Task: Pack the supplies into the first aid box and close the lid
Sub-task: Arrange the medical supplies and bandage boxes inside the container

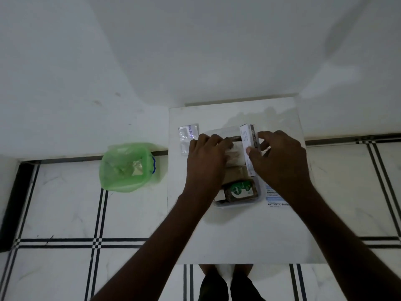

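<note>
First aid box (219, 204) mostly hidden; right hand (280, 161) fingers grip ointment carton (249, 141), left hand's (206, 161) unclear.

Both my arms reach forward. My left hand (206, 157) lies palm down, fingers curled. My right hand (280, 161) pinches thumb against fingers

A white table (238, 235) stands on a white floor (60, 209) crossed by a grid of thin black stripes. A clear box (236, 204) holds a dark brown Dettol bottle (240, 191) with a green label. A white ointment carton (249, 146) has one grey side with pale lettering. White antiseptic bandage packets (276, 198) carry pale blue bands and black print. A clear packet (187, 137) bears blue print. A bin (127, 168) — lined with translucent green plastic — shows a blue edge.
</note>
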`<state>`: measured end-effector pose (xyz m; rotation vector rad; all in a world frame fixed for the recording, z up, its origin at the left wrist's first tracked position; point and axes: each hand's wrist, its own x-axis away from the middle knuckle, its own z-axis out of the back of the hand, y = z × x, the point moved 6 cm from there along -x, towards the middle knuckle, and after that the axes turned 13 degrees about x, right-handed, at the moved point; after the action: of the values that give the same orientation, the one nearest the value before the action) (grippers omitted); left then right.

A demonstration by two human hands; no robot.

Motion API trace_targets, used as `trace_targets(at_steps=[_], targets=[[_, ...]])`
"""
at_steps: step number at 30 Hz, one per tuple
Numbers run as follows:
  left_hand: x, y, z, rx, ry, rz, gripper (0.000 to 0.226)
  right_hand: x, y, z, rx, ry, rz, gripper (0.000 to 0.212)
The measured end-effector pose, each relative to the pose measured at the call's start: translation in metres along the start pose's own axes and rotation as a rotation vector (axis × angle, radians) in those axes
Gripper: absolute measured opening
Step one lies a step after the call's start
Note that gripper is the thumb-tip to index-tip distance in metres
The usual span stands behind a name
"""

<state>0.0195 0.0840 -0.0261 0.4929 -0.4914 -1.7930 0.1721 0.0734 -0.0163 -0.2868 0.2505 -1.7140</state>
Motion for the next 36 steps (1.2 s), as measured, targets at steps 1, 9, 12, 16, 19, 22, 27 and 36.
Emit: trace_targets(at_steps=[1, 9, 12, 16, 19, 22, 27, 36], targets=[[0.001, -0.006, -0.001, -0.014, 0.015, 0.008, 0.029, 0.001, -0.002, -0.002, 0.020, 0.007, -0.004, 0.041], [0.005, -0.022, 0.002, 0.021, 0.098, 0.066, 0.033, 0.007, -0.012, -0.006, 0.062, 0.054, 0.020, 0.035], [0.007, -0.022, 0.000, 0.057, 0.117, 0.067, 0.034, 0.008, -0.008, -0.009, 0.086, 0.045, -0.004, 0.047], [0.009, -0.024, -0.003, 0.083, 0.095, 0.061, 0.036, 0.006, -0.015, -0.022, 0.201, -0.005, 0.161, 0.068], [0.009, -0.026, -0.005, 0.082, 0.090, 0.058, 0.035, 0.007, -0.012, -0.046, 0.226, -0.189, 0.205, 0.079], [0.013, -0.030, -0.006, 0.040, 0.138, 0.074, 0.032, 0.012, -0.008, -0.050, 0.150, -0.196, 0.184, 0.084], [0.021, -0.030, -0.013, 0.222, 0.137, 0.187, 0.037, 0.016, -0.006, -0.053, 0.107, -0.187, 0.139, 0.088], [0.007, -0.042, 0.024, 0.337, 0.274, 0.087, 0.027, 0.009, -0.017, -0.022, 0.053, 0.077, 0.112, 0.059]])
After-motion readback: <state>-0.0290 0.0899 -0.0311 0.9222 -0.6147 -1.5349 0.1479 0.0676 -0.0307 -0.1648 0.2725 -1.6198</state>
